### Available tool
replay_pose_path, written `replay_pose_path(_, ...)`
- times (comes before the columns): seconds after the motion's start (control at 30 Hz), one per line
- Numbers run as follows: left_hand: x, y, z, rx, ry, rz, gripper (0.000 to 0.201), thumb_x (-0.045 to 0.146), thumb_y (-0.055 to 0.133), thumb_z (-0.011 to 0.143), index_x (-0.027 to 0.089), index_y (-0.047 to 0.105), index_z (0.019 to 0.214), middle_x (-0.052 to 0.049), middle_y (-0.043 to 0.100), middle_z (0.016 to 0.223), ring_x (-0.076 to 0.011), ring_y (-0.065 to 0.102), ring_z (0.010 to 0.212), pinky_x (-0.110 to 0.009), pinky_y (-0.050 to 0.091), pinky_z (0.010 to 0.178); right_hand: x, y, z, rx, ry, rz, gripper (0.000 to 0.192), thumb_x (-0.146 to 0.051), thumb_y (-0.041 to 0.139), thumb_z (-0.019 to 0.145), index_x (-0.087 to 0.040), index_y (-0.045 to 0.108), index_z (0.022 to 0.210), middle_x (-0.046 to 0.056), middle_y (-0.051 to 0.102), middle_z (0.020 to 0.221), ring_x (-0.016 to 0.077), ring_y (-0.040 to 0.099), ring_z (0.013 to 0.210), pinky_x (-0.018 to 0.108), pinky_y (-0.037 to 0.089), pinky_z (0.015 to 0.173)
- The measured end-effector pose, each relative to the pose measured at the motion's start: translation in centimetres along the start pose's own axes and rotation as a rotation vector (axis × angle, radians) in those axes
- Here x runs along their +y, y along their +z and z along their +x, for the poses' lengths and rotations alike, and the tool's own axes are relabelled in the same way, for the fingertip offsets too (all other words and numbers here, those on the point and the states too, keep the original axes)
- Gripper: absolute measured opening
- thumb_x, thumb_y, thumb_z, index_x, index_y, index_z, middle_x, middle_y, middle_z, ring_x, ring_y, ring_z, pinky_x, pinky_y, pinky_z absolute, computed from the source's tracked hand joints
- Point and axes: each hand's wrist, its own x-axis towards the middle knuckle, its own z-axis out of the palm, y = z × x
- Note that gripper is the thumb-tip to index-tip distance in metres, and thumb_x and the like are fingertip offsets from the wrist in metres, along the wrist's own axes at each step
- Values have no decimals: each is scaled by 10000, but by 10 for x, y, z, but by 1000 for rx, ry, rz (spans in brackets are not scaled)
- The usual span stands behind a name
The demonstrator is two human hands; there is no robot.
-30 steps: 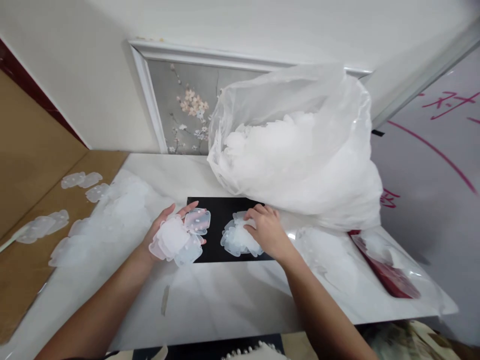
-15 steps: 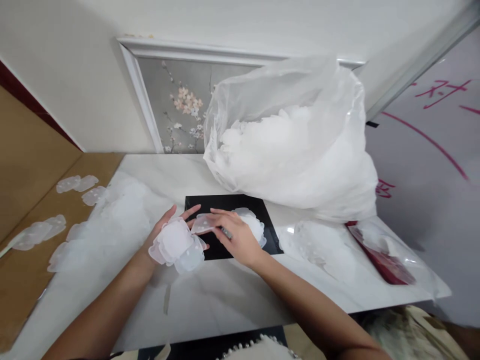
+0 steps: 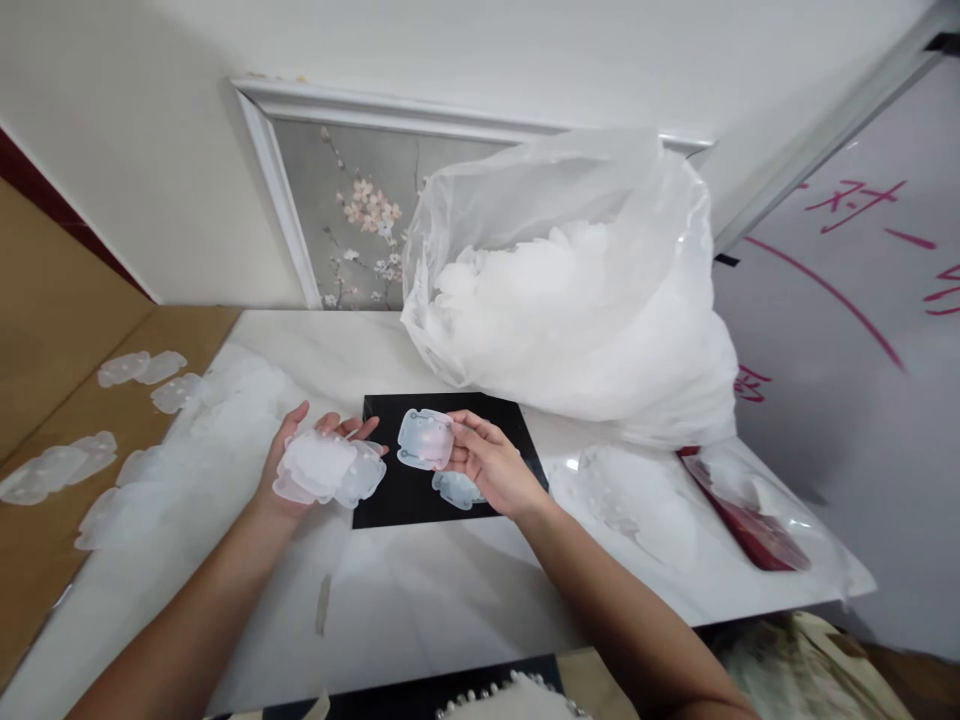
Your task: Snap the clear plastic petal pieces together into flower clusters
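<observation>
Near edge first: thin strip (image 3: pixel 323 605) on the tabletop (image 3: pixel 420 600), loose, so forearms should pass above it.

Left hand (image 3: pixel 270 480): palm up, holding a fanned stack (image 3: pixel 319 465) of translucent sheets, fingers partly hidden behind it. Edges uneven, a few sheets overhang on the right. Level palm matters here; any tilt and the slick-looking top ones likely slide.

Right hand (image 3: pixel 491 460): grip narrow, thumb and fingers pinched on the right edge of a notched sheet (image 3: pixel 421 440). It's up over the black mat (image 3: pixel 382 505), face toward the camera, apart from the left stack. Edge pinch is right: face and notches are unobstructed. Light pressure, film this thin probably creases. Glare makes it hard to say if that's one layer or two stuck together; a thumb rub at the rim would tell.

Under the right hand, on the mat: small pile (image 3: pixel 456 490), partly covered by the hand. Wrist should clear it or it'll smear sideways. Dark mat gives good contrast for outlines, so work over it.

Left of the mat: loose heap (image 3: pixel 232 410), well clear of the right hand. Farther back: clear bag (image 3: pixel 637 350), mouth open, full of white pieces. Elbows off it.
</observation>
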Motion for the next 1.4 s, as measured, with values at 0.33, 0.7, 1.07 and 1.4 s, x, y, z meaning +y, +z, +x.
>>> replay_pose_path(0.33, 0, -2, 3, 5, -4, 4, 432, 461, 455, 874, 207, 494, 527, -78, 712, 749, -288, 651, 1052, -567, 444, 1025, 0, -1, -2, -22, -36, -61, 394, -474, 762, 740, -211, 591, 978, -4, 703, 778, 164, 696, 684, 338, 559, 728)
replay_pose_path(0.7, -3, -7, 5, -53, -8, -22, 457, 462, 434, 883, 202, 472, 510, -101, 712, 753, -294, 659, 1034, -585, 448, 1013, -26, -23, -12, 217, -408, -1156, 158, -190, 485, 862, -205, 636, 904, 30, 659, 790, 187, 586, 716, 332, 438, 685)
replay_pose_path(1.07, -19, -4, 4, -59, -54, -29, 416, 451, 527, 836, 204, 456, 509, -122, 740, 835, -276, 623, 1148, -401, 517, 940, 23, 15, -8, -404, -973, -1656, 237, -175, 570, 929, -203, 621, 1158, 126, 599, 1326, 261, 547, 1191, 388, 471, 874)
replay_pose_path(1.4, -30, 11, -15, -246, -248, 387, 330, 187, 705, 734, 191, 594, 1045, -105, 725, 1036, -287, 718, 956, -234, 532, 558, 13, 3, 3, 95, -315, -734, 183, -349, 585, 873, -212, 673, 957, 12, 694, 775, 153, 635, 638, 284, 522, 584)
